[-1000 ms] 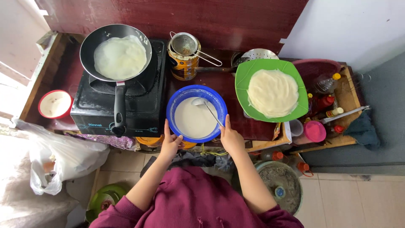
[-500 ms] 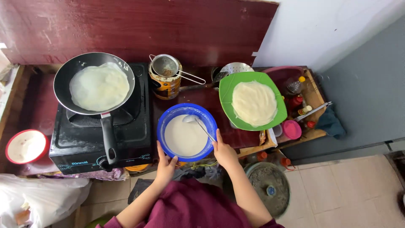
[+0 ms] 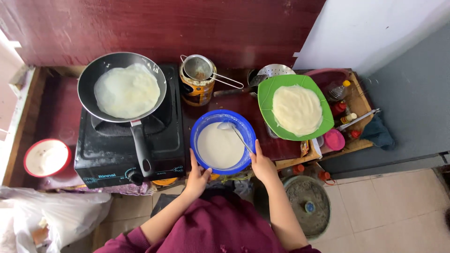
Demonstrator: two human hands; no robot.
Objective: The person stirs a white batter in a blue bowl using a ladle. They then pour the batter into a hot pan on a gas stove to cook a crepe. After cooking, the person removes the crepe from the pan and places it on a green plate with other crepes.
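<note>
A blue bowl of pale batter stands at the counter's front edge, with a metal ladle lying in it. My left hand grips the bowl's near left rim. My right hand holds the near right rim, close to the ladle's handle end. To the left, a black frying pan with a thin pale crepe in it rests on a black single-burner stove. At the right, a green plate carries a stack of cooked crepes.
A tin with a metal strainer on top stands behind the bowl. A red-rimmed white bowl sits at far left. Bottles, a pink lid and tongs crowd the right end. A grey bucket and plastic bags lie on the floor.
The camera view has shifted and drawn closer. Both hands stay on the blue bowl's rim, and the bowl, pan and plate keep their places.
</note>
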